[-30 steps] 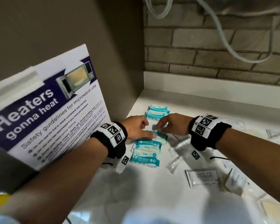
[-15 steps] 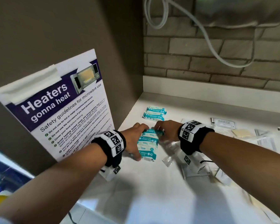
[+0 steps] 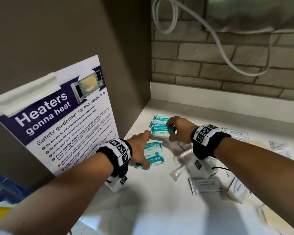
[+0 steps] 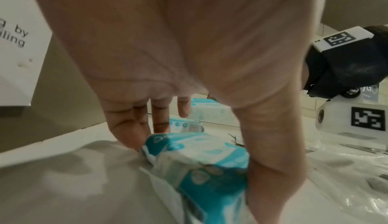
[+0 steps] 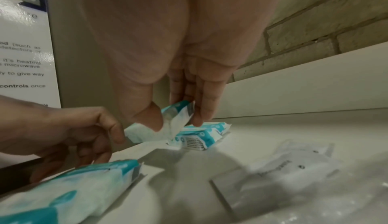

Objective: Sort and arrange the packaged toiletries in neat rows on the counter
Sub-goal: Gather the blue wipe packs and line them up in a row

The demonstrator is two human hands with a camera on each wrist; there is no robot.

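Several teal-and-white wipes packs lie in a column near the counter's left wall. My right hand (image 3: 171,131) pinches one wipes pack (image 3: 159,131) between thumb and fingers, just in front of two far packs (image 3: 160,118). In the right wrist view that held pack (image 5: 147,133) hangs tilted, slightly above the counter. My left hand (image 3: 143,150) spans the near packs (image 3: 154,155). Its thumb and fingers grip the nearest pack (image 4: 210,186) by its sides. That pack rests on the white counter (image 3: 151,200).
A microwave safety poster (image 3: 66,124) leans on the left wall. To the right lie a shampoo sachet (image 3: 204,184), a toothbrush packet (image 3: 236,190), clear packets (image 3: 178,167) and another sachet (image 3: 237,133). A brick wall with a hanging cable (image 3: 219,48) closes the back.
My right hand has taken one wipes pack from the near group and carried it back toward the two far packs. My left hand stays over the near packs.
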